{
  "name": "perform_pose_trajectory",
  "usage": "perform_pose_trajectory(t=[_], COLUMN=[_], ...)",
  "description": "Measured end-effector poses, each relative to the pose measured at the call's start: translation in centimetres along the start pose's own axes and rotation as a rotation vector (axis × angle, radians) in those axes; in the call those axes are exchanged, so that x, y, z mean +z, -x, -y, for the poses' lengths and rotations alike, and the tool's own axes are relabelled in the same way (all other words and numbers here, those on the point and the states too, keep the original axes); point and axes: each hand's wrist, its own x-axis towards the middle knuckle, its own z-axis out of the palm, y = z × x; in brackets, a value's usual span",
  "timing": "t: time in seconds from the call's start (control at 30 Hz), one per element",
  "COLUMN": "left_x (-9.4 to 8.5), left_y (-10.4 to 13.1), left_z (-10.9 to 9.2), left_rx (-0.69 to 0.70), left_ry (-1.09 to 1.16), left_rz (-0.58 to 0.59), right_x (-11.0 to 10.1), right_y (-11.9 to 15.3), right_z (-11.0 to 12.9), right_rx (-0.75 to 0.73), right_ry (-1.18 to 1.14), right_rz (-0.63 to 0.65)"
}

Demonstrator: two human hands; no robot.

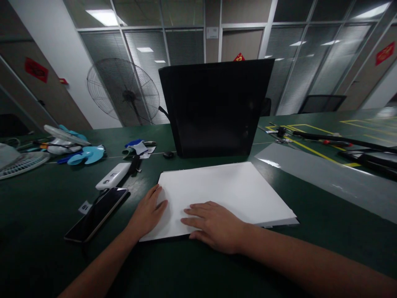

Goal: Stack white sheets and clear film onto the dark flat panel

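A large white sheet of paper (223,186) lies on a dark-edged pad or stack on the green table. My left hand (147,213) rests at the sheet's left edge, fingers apart and pointing away from me, holding nothing. Flat near the sheet's front edge, my right hand (214,225) has its fingers spread and pointing left, with nothing gripped. Behind the paper stands a large black panel (217,109), upright and leaning slightly.
Left of the paper are a dark phone (96,215) and a white power bank (114,176). Farther left lie blue fan blades (88,155) and a white fan grille (26,163). A translucent sheet (322,178) and black rods (341,138) lie right.
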Motion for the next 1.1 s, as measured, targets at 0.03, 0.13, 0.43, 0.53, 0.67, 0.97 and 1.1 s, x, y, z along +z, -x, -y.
perform_pose_trajectory(t=[0.03,0.13,0.43,0.53,0.67,0.97,1.1], left_x=[-0.1,-0.3,-1.3,-1.7,-2.0,-1.6,-1.6], left_y=[0.0,0.2,0.6,0.6,0.5,0.4,0.6], left_z=[-0.1,-0.3,-1.3,-1.7,-2.1,-2.2,-2.1], left_rx=[-0.002,-0.007,0.044,0.033,-0.001,0.000,0.029], left_ry=[-0.008,-0.028,-0.044,-0.062,-0.097,-0.121,-0.108], left_rz=[0.010,0.038,0.049,0.066,0.103,0.109,0.072], right_x=[-0.5,-2.3,-6.6,-6.1,-5.1,-5.3,-5.5], right_y=[0.4,2.1,8.9,10.0,10.6,10.9,11.4], right_z=[-1.1,-7.2,-26.1,-27.4,-27.8,-26.7,-25.5], right_rx=[0.042,0.279,0.594,0.597,0.600,0.595,0.635], right_ry=[-0.003,0.083,0.132,0.125,0.158,0.309,0.382], right_rz=[-0.033,-0.215,-0.368,-0.392,-0.446,-0.413,-0.387])
